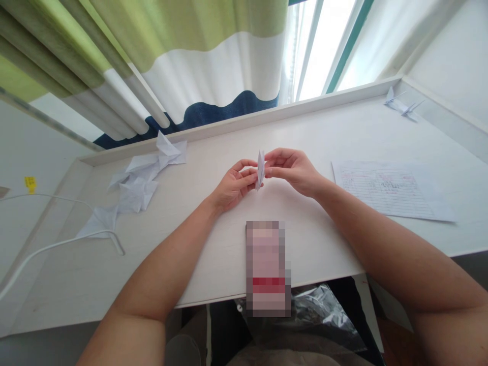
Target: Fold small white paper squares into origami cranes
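Left hand [233,186] and right hand [293,170] are both pinching a folded paper [261,169] upright above the desk [213,264]; light, flimsy, probably best gripped along its creases.

white folded paper piece [261,169] pinched between both hands, basically same white as desk [213,244]. pile of folded paper shapes [139,185] at left also white. curtain [183,61] has wavy bands: light green on top, white middle, dark navy at bottom. printed sheet [389,190] white with reddish lines. yellow tag [30,183] far left, cable [57,246] white, window frame [348,43] teal-green.
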`<state>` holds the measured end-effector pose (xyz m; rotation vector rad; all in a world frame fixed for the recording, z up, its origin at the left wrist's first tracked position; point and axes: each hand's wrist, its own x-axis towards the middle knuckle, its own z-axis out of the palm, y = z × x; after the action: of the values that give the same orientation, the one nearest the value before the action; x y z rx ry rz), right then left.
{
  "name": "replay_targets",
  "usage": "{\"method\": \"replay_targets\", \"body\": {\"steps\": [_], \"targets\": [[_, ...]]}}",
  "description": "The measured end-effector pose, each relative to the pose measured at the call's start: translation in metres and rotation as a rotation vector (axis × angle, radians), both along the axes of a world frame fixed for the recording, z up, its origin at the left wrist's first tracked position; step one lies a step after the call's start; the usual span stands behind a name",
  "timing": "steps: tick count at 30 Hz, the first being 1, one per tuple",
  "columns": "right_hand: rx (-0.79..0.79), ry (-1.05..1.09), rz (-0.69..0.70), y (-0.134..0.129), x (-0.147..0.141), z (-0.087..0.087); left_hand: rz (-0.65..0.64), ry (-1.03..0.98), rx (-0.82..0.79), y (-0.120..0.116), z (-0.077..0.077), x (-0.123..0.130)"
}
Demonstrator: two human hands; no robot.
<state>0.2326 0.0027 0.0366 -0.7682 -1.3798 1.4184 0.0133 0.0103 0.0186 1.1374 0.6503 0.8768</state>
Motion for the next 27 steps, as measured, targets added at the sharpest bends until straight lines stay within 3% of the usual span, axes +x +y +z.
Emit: {"method": "replay_targets", "body": {"steps": [4, 15, 20, 27], "targets": [[0.036, -0.048, -0.009, -0.001, -0.002, 0.001, 0.035, -0.014, -0.001, 0.000, -0.003, 0.001], [0.025, -0.139, -0.068, -0.005, -0.007, 0.002, 0.290, -0.039, 0.031, -0.002, -0.006, 0.012], [0.043, -0.223, -0.134, -0.001, -0.006, -0.004, 0.287, 0.006, 0.047, -0.002, -0.009, 0.012], [0.011, -0.243, -0.114, -0.002, -0.005, -0.003, 0.281, 0.004, 0.046, -0.005, -0.004, 0.014]]}}
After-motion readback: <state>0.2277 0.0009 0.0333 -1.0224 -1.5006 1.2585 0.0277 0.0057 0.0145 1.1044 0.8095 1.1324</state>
